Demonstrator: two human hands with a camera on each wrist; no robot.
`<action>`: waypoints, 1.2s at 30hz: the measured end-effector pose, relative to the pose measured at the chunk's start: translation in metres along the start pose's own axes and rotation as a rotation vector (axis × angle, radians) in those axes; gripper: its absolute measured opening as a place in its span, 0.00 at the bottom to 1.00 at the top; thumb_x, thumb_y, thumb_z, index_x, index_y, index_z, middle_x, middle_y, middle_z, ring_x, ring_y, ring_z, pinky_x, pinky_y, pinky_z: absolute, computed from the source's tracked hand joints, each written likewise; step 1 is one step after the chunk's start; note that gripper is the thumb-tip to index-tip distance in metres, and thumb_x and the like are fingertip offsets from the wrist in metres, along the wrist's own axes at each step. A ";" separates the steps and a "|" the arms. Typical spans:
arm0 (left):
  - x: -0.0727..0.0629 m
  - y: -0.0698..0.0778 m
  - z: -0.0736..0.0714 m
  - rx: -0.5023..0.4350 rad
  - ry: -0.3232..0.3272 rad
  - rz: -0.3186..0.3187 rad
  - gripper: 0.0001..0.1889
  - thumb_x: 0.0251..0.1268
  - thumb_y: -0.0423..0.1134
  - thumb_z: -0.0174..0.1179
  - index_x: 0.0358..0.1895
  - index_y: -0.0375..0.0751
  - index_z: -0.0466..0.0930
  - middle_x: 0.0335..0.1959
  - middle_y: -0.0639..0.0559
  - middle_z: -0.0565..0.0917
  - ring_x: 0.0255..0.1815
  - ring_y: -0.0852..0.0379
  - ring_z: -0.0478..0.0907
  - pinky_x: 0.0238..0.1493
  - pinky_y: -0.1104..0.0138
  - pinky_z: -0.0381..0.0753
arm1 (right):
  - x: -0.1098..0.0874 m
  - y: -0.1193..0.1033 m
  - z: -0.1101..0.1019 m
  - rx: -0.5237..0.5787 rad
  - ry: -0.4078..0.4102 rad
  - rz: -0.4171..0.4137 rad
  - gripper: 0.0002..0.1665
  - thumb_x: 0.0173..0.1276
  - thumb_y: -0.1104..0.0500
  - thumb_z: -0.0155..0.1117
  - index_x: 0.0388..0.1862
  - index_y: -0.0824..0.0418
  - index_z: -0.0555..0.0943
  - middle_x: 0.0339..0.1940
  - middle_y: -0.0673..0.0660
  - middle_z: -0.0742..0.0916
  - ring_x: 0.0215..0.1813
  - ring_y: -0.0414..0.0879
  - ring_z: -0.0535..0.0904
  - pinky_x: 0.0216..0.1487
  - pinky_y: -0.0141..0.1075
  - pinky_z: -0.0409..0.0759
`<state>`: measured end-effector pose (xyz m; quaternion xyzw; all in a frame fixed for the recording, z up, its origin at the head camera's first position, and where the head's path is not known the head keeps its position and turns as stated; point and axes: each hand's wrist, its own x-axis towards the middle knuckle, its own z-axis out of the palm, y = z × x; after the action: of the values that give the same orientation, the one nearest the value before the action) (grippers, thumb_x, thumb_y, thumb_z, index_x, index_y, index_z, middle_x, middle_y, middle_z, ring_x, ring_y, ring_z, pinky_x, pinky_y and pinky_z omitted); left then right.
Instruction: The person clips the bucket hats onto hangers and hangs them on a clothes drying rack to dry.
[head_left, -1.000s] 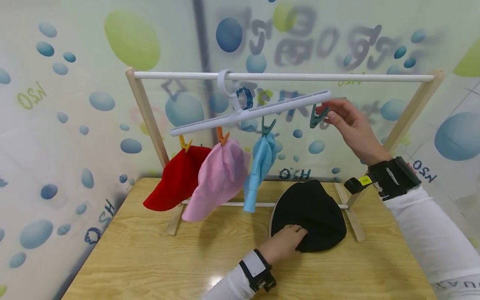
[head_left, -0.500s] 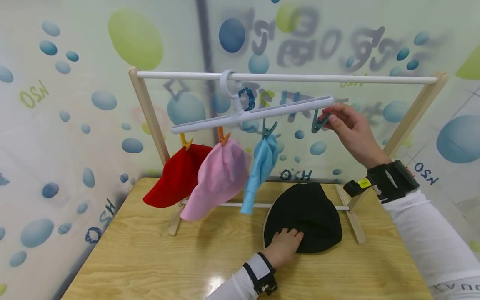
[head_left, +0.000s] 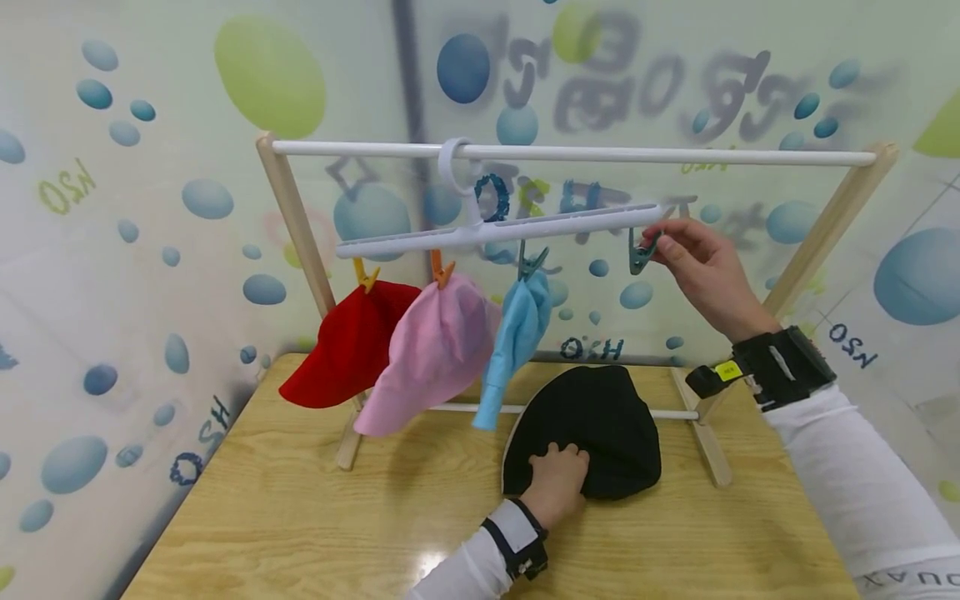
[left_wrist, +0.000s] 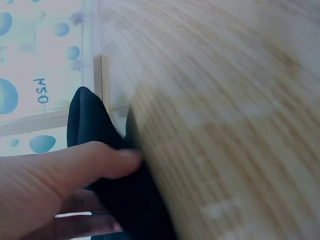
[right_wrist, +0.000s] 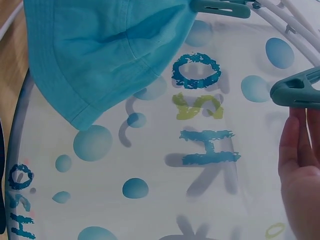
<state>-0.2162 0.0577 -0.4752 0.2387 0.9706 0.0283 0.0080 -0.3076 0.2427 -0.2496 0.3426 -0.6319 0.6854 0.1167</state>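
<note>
My left hand (head_left: 557, 485) grips the edge of a black bucket hat (head_left: 600, 442) low over the table. In the left wrist view the thumb presses one side of the black fabric, and the other fingers are behind it. My right hand (head_left: 701, 271) is raised at the right end of a white hanger (head_left: 555, 225). Its thumb and fingers pinch a dark green clothespin (head_left: 641, 252) that hangs from the hanger. Farther left on the hanger, clothespins hold a red hat (head_left: 356, 350), a pink hat (head_left: 442, 350) and a light blue hat (head_left: 517, 333).
The hanger hooks over the white rod (head_left: 600, 154) of a rack with wooden legs (head_left: 296, 221). The rack stands on a wood-grain table (head_left: 300, 533), close to a patterned wall (head_left: 187, 275). Its lower bar (head_left: 465, 407) runs behind the hats.
The black hat has slid left with my left hand. My right hand has lowered slightly with the clothespin, and the hanger's right end has tipped down, making it more level.
</note>
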 end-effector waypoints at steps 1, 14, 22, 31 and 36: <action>0.000 -0.001 0.000 -0.011 0.011 0.000 0.20 0.50 0.47 0.74 0.46 0.47 0.81 0.42 0.55 0.81 0.43 0.51 0.76 0.37 0.50 0.79 | 0.000 0.001 0.000 0.001 0.004 0.002 0.13 0.74 0.70 0.48 0.52 0.73 0.76 0.47 0.59 0.81 0.49 0.47 0.77 0.57 0.33 0.72; -0.001 -0.010 -0.006 -0.094 0.277 0.054 0.07 0.64 0.37 0.63 0.33 0.41 0.74 0.21 0.50 0.76 0.20 0.54 0.77 0.14 0.66 0.70 | -0.008 0.006 0.004 0.043 -0.105 0.070 0.11 0.76 0.67 0.48 0.51 0.73 0.73 0.56 0.61 0.79 0.58 0.52 0.72 0.59 0.34 0.70; 0.001 -0.016 -0.032 -0.058 0.331 0.052 0.16 0.55 0.35 0.68 0.44 0.39 0.73 0.22 0.51 0.74 0.17 0.56 0.73 0.13 0.68 0.66 | -0.010 0.009 0.008 0.083 -0.146 0.086 0.08 0.77 0.67 0.45 0.46 0.74 0.69 0.60 0.66 0.76 0.67 0.55 0.67 0.62 0.35 0.66; 0.004 -0.026 -0.061 -0.081 0.393 0.069 0.18 0.55 0.33 0.69 0.46 0.37 0.72 0.23 0.50 0.74 0.16 0.56 0.71 0.13 0.70 0.66 | -0.008 0.010 0.008 0.122 -0.152 0.105 0.06 0.76 0.67 0.47 0.46 0.68 0.71 0.54 0.61 0.80 0.62 0.50 0.75 0.61 0.35 0.69; 0.006 -0.030 -0.077 -0.095 0.424 0.086 0.16 0.55 0.32 0.68 0.44 0.36 0.72 0.24 0.49 0.73 0.16 0.55 0.73 0.12 0.72 0.66 | -0.010 0.010 0.005 0.118 -0.155 0.108 0.15 0.77 0.68 0.45 0.58 0.69 0.73 0.54 0.60 0.81 0.60 0.49 0.76 0.61 0.35 0.70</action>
<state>-0.2372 0.0300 -0.3996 0.2680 0.9371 0.1240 -0.1861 -0.3049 0.2385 -0.2635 0.3663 -0.6151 0.6981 0.0100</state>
